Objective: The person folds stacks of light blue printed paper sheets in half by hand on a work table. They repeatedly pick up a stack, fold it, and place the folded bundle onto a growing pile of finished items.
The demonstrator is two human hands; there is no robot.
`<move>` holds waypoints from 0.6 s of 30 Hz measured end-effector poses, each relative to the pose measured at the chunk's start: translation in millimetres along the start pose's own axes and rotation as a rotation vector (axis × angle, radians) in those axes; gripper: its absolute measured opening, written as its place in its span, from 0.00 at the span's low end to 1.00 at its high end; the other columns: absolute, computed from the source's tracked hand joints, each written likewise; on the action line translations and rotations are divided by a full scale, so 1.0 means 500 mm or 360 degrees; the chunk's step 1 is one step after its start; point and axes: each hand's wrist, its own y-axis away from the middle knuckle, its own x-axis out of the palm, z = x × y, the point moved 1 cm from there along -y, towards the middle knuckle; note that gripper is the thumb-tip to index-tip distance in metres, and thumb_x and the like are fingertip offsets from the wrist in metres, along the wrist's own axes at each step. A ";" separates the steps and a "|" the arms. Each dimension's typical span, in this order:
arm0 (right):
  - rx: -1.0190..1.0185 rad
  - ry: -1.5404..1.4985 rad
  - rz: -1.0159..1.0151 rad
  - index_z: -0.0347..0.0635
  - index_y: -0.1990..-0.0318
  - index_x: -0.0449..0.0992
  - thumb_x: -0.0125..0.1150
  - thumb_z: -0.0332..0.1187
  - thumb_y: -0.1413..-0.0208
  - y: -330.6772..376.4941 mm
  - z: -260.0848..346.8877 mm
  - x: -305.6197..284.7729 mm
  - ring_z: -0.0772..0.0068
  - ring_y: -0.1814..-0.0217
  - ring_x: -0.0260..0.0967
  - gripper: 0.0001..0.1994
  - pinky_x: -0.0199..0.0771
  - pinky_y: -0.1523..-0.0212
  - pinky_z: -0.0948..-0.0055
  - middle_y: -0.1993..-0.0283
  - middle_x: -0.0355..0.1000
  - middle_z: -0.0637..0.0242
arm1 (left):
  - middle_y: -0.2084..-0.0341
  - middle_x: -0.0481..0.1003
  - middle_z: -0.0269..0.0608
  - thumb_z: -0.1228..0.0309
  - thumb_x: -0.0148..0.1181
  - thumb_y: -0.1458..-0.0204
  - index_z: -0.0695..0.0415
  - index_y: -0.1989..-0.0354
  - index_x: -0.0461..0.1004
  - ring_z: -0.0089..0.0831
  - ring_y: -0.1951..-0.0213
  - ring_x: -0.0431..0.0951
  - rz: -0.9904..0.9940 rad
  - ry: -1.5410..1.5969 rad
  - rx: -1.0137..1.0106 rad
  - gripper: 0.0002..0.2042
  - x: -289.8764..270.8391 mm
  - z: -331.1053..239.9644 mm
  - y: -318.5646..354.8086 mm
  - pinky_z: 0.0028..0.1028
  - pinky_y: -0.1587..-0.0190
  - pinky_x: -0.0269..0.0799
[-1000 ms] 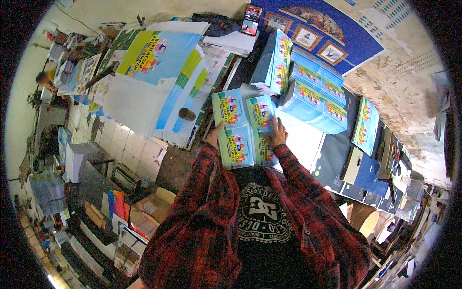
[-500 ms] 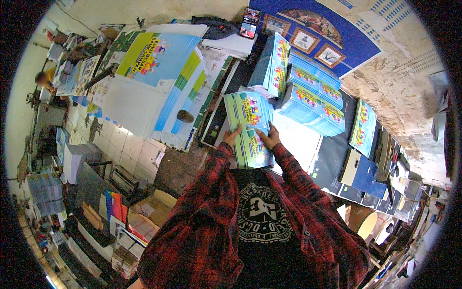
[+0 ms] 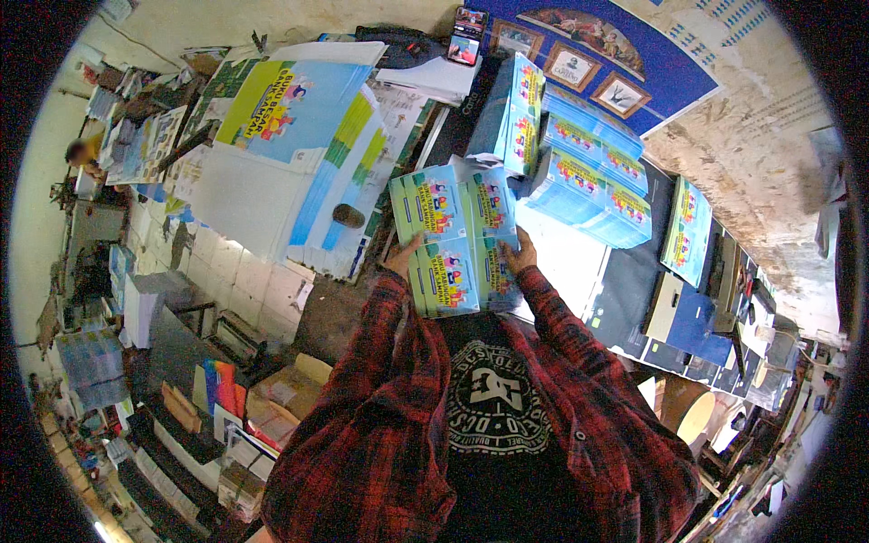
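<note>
I see a cluttered print workshop from above: a dark worktable (image 3: 634, 290) runs off to the right under a blue wall panel (image 3: 670, 54) hung with framed pictures (image 3: 570, 65), and pale floor tiles (image 3: 235, 290) show to the left. My left hand (image 3: 405, 256) and right hand (image 3: 521, 256) grip a stack of blue printed sheets (image 3: 453, 237) by its two side edges, fingers wrapped closed on it, holding it up in front of my chest above the table's near edge. Just beyond it, bundles of the same blue sheets (image 3: 588, 185) are piled on the table, some standing on edge. To the left, large printed posters (image 3: 290, 136) lie spread out. Boxes and paper stacks (image 3: 235, 434) crowd the lower left floor.
</note>
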 end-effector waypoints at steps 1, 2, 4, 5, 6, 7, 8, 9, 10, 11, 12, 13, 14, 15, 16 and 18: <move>-0.0198 0.0107 -0.0131 0.44 0.40 0.62 0.63 0.46 0.52 0.004 0.006 0.012 0.50 0.43 0.62 0.33 0.68 0.50 0.57 0.40 0.60 0.50 | 0.52 0.71 0.37 0.60 0.65 0.53 0.53 0.45 0.67 0.28 0.53 0.72 -0.0109 -0.0034 0.0098 0.27 -0.073 0.030 -0.036 0.31 0.58 0.72; -0.0376 0.0232 -0.0300 0.48 0.39 0.62 0.62 0.45 0.52 0.006 -0.010 0.016 0.49 0.41 0.60 0.32 0.66 0.48 0.55 0.38 0.58 0.51 | 0.53 0.72 0.38 0.60 0.66 0.54 0.53 0.46 0.68 0.28 0.54 0.73 -0.0078 -0.0066 0.0034 0.26 -0.054 0.023 -0.037 0.31 0.57 0.72; -0.0127 0.0886 0.0021 0.61 0.35 0.55 0.60 0.46 0.51 0.010 -0.050 0.028 0.49 0.33 0.47 0.34 0.55 0.43 0.44 0.32 0.47 0.57 | 0.55 0.73 0.38 0.61 0.67 0.54 0.55 0.48 0.69 0.29 0.56 0.74 -0.0015 -0.0136 -0.0087 0.25 0.025 -0.007 -0.014 0.31 0.57 0.72; -0.0136 0.1003 0.0169 0.63 0.36 0.56 0.58 0.46 0.50 0.011 -0.025 0.040 0.48 0.32 0.44 0.32 0.50 0.41 0.42 0.31 0.44 0.58 | 0.59 0.76 0.38 0.62 0.66 0.54 0.57 0.52 0.73 0.29 0.59 0.76 -0.0196 -0.0325 0.0006 0.21 -0.009 0.022 -0.035 0.31 0.57 0.72; -0.0130 0.1127 0.0306 0.66 0.36 0.56 0.56 0.46 0.49 0.012 -0.015 0.045 0.46 0.32 0.41 0.31 0.46 0.40 0.40 0.30 0.42 0.60 | 0.60 0.76 0.38 0.61 0.66 0.54 0.58 0.53 0.74 0.29 0.60 0.76 -0.0134 -0.0357 0.0014 0.21 -0.035 0.056 -0.068 0.30 0.57 0.72; -0.0024 0.0710 0.0082 0.60 0.33 0.47 0.56 0.56 0.51 0.004 -0.071 0.062 0.54 0.30 0.41 0.40 0.40 0.39 0.40 0.33 0.47 0.53 | 0.61 0.77 0.38 0.60 0.66 0.54 0.59 0.55 0.74 0.29 0.61 0.76 -0.0037 -0.0396 0.0014 0.20 -0.034 0.082 -0.102 0.30 0.58 0.72; 0.0261 0.0256 0.0124 0.58 0.32 0.46 0.56 0.59 0.51 0.002 -0.027 0.066 0.55 0.29 0.37 0.41 0.36 0.38 0.40 0.33 0.47 0.51 | 0.62 0.77 0.38 0.60 0.66 0.54 0.59 0.56 0.75 0.29 0.62 0.77 0.0002 -0.0419 0.0046 0.20 -0.051 0.100 -0.113 0.30 0.58 0.72; 0.0225 0.0232 0.0096 0.57 0.32 0.47 0.56 0.59 0.52 -0.016 -0.081 0.061 0.55 0.30 0.42 0.42 0.39 0.38 0.43 0.33 0.46 0.49 | 0.62 0.77 0.39 0.58 0.66 0.54 0.60 0.55 0.75 0.29 0.62 0.77 0.0049 -0.0573 0.0151 0.21 0.006 0.101 -0.113 0.30 0.58 0.72; 0.0188 0.0210 0.0068 0.57 0.33 0.47 0.57 0.60 0.53 -0.031 -0.132 0.052 0.54 0.32 0.46 0.43 0.42 0.37 0.45 0.33 0.46 0.48 | 0.62 0.77 0.40 0.57 0.65 0.55 0.60 0.55 0.75 0.29 0.61 0.77 0.0099 -0.0723 0.0261 0.23 0.062 0.101 -0.108 0.30 0.58 0.72; 0.0291 0.0184 0.0102 0.55 0.33 0.47 0.58 0.59 0.53 -0.025 -0.120 0.054 0.55 0.35 0.52 0.43 0.48 0.39 0.49 0.34 0.48 0.46 | 0.61 0.77 0.40 0.55 0.65 0.55 0.60 0.55 0.74 0.29 0.61 0.77 0.0088 -0.0873 0.0377 0.24 0.080 0.096 -0.099 0.30 0.57 0.72; 0.0382 0.0162 0.0141 0.52 0.33 0.48 0.59 0.58 0.53 -0.011 -0.059 0.043 0.55 0.38 0.57 0.43 0.54 0.41 0.52 0.36 0.51 0.45 | 0.62 0.77 0.41 0.55 0.65 0.55 0.60 0.54 0.74 0.30 0.61 0.77 -0.0076 -0.0953 0.0270 0.24 0.083 0.094 -0.094 0.30 0.57 0.71; 0.0479 0.0141 0.0150 0.50 0.33 0.49 0.61 0.57 0.53 -0.001 -0.017 0.025 0.56 0.42 0.63 0.44 0.60 0.42 0.56 0.37 0.54 0.44 | 0.62 0.77 0.41 0.54 0.64 0.54 0.60 0.54 0.74 0.30 0.61 0.77 -0.0211 -0.1038 0.0158 0.25 0.098 0.087 -0.090 0.29 0.57 0.71; 0.0429 0.0001 0.0148 0.46 0.34 0.49 0.61 0.56 0.53 -0.001 -0.019 0.018 0.59 0.48 0.66 0.44 0.64 0.47 0.61 0.42 0.59 0.46 | 0.62 0.77 0.41 0.53 0.64 0.54 0.60 0.54 0.74 0.31 0.61 0.77 -0.0339 -0.1128 0.0043 0.25 0.111 0.084 -0.090 0.29 0.57 0.71; 0.0369 -0.0138 0.0167 0.41 0.34 0.49 0.62 0.56 0.53 -0.005 -0.020 0.021 0.62 0.54 0.70 0.45 0.69 0.52 0.66 0.46 0.64 0.47 | 0.61 0.76 0.41 0.53 0.62 0.52 0.60 0.52 0.73 0.31 0.60 0.77 -0.0257 -0.1013 0.0023 0.25 0.092 0.094 -0.104 0.29 0.56 0.71; 0.0310 -0.0277 0.0184 0.37 0.35 0.49 0.62 0.55 0.53 -0.007 -0.022 0.023 0.64 0.59 0.73 0.45 0.73 0.57 0.70 0.51 0.70 0.49 | 0.60 0.76 0.42 0.54 0.60 0.50 0.59 0.50 0.72 0.32 0.59 0.76 -0.0174 -0.0899 0.0002 0.24 0.070 0.102 -0.119 0.29 0.55 0.71; 0.0315 -0.0351 0.0229 0.36 0.35 0.49 0.63 0.52 0.52 -0.002 0.018 0.021 0.69 0.62 0.74 0.44 0.73 0.58 0.73 0.57 0.73 0.53 | 0.55 0.73 0.41 0.54 0.55 0.47 0.58 0.46 0.69 0.32 0.56 0.75 0.0002 -0.0644 -0.0036 0.24 -0.003 0.126 -0.152 0.29 0.54 0.70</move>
